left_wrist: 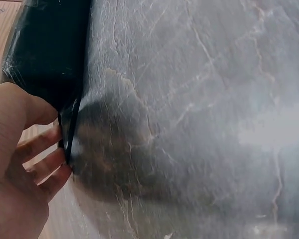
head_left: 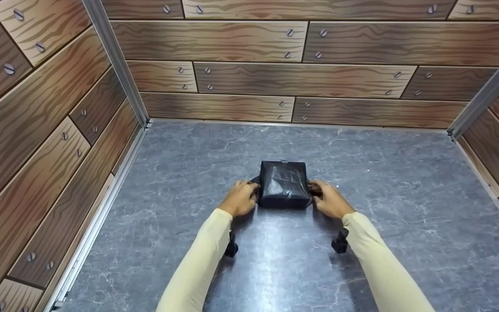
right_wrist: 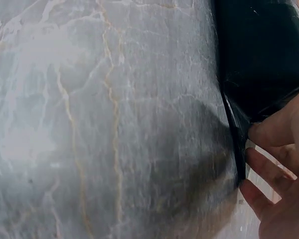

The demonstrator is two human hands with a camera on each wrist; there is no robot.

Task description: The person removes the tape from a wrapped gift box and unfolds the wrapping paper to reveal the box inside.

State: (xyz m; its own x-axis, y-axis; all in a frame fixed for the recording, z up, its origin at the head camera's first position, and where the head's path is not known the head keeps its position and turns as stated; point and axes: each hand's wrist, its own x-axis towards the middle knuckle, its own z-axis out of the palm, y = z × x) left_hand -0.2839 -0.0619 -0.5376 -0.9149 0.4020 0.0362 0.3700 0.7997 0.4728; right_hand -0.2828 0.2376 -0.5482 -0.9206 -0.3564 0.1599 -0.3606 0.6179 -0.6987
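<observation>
A box wrapped in shiny black plastic [head_left: 283,184] sits on the grey marbled surface, with loose folds of the wrap sticking out at its left and right ends. My left hand [head_left: 239,198] pinches the left end fold; in the left wrist view the thumb [left_wrist: 40,109] lies against the box end and the other fingertips meet the edge of the plastic flap [left_wrist: 69,124]. On the opposite side my right hand [head_left: 329,198] pinches the right flap [right_wrist: 236,129], its thumb [right_wrist: 271,130] close to the box corner. The underside of the box is hidden.
Wood-patterned panels [head_left: 249,78] stand at the back and on both sides, with metal corner posts [head_left: 117,60] between them. Marbled surface [head_left: 180,164] surrounds the box. A small black device [head_left: 340,241] hangs under the right sleeve, another [head_left: 231,245] under the left.
</observation>
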